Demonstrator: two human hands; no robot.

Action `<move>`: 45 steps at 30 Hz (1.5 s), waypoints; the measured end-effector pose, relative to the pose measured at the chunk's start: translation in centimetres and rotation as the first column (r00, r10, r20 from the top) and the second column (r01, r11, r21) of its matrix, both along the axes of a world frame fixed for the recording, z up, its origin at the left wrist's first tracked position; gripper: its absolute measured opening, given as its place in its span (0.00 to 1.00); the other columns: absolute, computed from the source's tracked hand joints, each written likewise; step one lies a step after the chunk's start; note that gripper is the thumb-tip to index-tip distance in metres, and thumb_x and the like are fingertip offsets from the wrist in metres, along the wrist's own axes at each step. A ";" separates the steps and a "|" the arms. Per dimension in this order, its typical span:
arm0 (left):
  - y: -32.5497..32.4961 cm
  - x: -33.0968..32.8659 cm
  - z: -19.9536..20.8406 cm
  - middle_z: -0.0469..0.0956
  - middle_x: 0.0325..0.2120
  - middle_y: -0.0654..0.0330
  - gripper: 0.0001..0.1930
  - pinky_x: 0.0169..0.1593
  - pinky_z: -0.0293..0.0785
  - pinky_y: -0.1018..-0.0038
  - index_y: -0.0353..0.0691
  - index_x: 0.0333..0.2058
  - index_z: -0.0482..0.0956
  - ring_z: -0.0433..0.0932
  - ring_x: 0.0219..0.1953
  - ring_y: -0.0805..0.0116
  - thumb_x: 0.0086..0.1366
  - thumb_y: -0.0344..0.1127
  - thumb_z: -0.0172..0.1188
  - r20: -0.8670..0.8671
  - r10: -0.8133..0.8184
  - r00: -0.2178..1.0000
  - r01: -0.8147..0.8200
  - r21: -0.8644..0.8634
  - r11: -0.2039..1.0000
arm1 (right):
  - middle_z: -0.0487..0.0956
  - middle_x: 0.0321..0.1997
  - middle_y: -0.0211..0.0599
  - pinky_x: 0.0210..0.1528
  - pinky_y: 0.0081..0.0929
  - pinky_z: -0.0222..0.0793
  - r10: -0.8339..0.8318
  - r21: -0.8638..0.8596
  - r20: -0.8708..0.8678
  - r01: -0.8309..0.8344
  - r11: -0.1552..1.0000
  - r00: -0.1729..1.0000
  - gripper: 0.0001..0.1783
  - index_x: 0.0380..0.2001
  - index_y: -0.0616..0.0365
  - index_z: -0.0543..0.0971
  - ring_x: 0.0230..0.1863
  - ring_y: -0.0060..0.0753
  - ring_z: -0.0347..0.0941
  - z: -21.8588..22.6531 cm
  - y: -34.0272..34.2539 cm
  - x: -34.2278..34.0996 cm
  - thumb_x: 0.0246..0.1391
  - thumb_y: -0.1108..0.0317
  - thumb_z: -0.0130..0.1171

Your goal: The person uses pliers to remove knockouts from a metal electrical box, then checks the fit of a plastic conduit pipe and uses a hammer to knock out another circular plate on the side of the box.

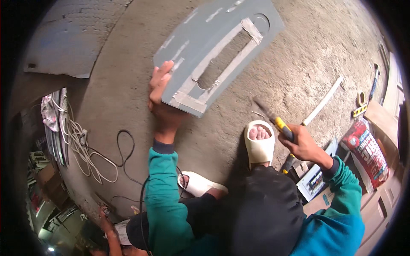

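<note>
My left hand (160, 91) grips the lower left edge of a grey flat panel (179, 55), fingers over its face and the rest of the hand behind it. The panel is tilted and has a long cut-out framed by strips of pale tape (188, 101). Near its upper end is a round outline. In my right hand (305, 143) is a hand tool with a yellow-and-black handle (282, 126) and a dark narrow blade; whether it is a file or a small saw I cannot tell. Its blade points up and left, apart from the panel.
Rough concrete floor (128, 94) lies beneath. Cords (79, 138) and a black cable (121, 147) are at left. Another person's hand (104, 213) shows at lower left. At right are a pale strip (322, 100), a tape roll (361, 98), a yellow level (359, 111) and a red-and-white bag (365, 151).
</note>
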State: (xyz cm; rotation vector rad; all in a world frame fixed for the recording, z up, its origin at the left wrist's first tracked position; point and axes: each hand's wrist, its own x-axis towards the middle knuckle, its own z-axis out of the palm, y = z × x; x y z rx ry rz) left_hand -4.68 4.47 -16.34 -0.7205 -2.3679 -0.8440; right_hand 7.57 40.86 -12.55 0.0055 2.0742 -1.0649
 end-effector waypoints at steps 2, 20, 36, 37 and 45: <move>-0.2 -0.3 0.2 0.77 0.51 0.46 0.35 0.63 0.65 0.48 0.35 0.53 0.67 0.76 0.54 0.47 0.49 0.38 0.75 0.006 -0.006 1.000 0.005 0.043 0.999 | 0.71 0.20 0.42 0.29 0.36 0.64 -0.056 0.020 0.014 0.056 0.998 0.998 0.14 0.31 0.64 0.75 0.23 0.36 0.68 -0.7 0.1 -0.2 0.58 0.62 0.61; -2.3 -2.9 2.6 0.65 0.56 0.47 0.49 0.60 0.63 0.58 0.35 0.59 0.63 0.67 0.58 0.50 0.39 0.47 0.76 0.164 0.156 0.974 -0.131 -0.155 0.979 | 0.74 0.22 0.29 0.27 0.27 0.66 -0.533 -0.242 0.179 0.562 0.791 0.827 0.19 0.27 0.61 0.72 0.26 0.21 0.69 -4.5 1.0 4.1 0.61 0.55 0.59; -5.1 -3.5 0.9 0.65 0.53 0.49 0.45 0.60 0.63 0.56 0.35 0.59 0.59 0.67 0.57 0.52 0.45 0.43 0.74 0.196 0.195 0.961 -0.202 0.016 0.979 | 0.79 0.33 0.39 0.31 0.34 0.79 -0.853 -0.248 0.146 0.853 0.459 0.501 0.19 0.42 0.60 0.72 0.27 0.32 0.78 -2.1 10.8 8.2 0.60 0.55 0.58; -5.3 -3.7 0.6 0.65 0.53 0.49 0.45 0.61 0.63 0.57 0.35 0.59 0.60 0.67 0.57 0.52 0.45 0.42 0.74 0.182 0.193 0.964 -0.202 0.027 0.979 | 0.79 0.34 0.39 0.31 0.35 0.79 -0.857 -0.230 0.130 0.856 0.464 0.499 0.20 0.41 0.60 0.71 0.27 0.33 0.78 -2.2 12.5 8.5 0.61 0.53 0.58; -5.6 -3.8 1.1 0.65 0.55 0.49 0.45 0.62 0.62 0.59 0.36 0.59 0.59 0.67 0.58 0.52 0.45 0.43 0.74 0.237 0.156 0.959 -0.195 0.151 0.969 | 0.79 0.35 0.38 0.34 0.37 0.78 -0.860 -0.131 0.137 0.870 0.476 0.491 0.18 0.41 0.59 0.70 0.29 0.36 0.78 1.3 23.4 6.2 0.60 0.56 0.59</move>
